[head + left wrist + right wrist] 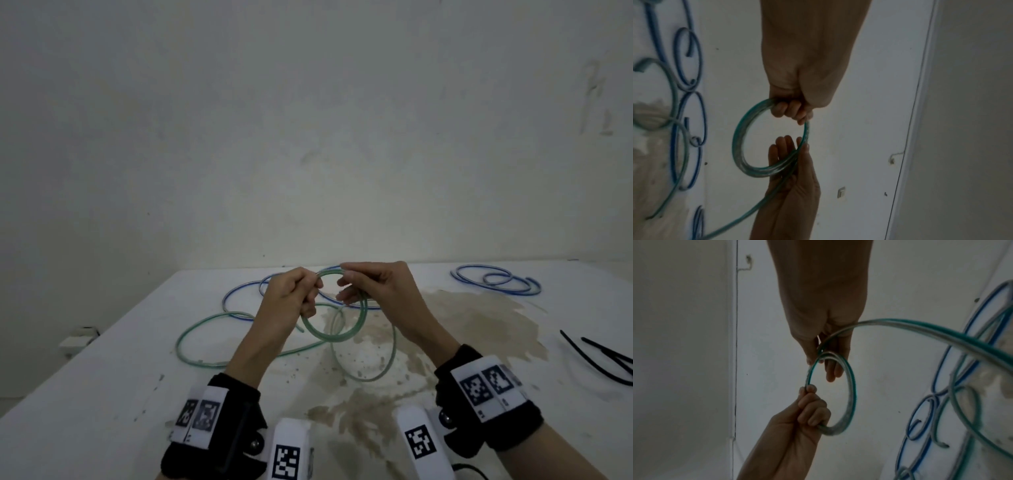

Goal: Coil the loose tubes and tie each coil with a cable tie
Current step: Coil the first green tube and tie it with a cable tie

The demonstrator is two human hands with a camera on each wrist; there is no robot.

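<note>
A clear green tube is partly wound into a small coil [325, 337] held above the white table [102, 394]. My left hand [313, 291] grips the coil's left side with curled fingers [791, 112]. At the coil's top right, my right hand [344, 286] pinches the tube between thumb and fingers [830, 369]. The coil [735, 142] hangs between both hands, and its loose length [920, 327] trails from the right hand down to the table. More green tube [186, 342] lies in a wide loop at the left. Black cable ties [596, 359] lie at the right edge.
A loose blue tube [239, 291] sprawls on the table behind my hands. Another blue tube [496, 281] lies curled at the back right. A brown stain [462, 318] spreads across the table's middle. A wall stands right behind the table; its left edge drops to the floor.
</note>
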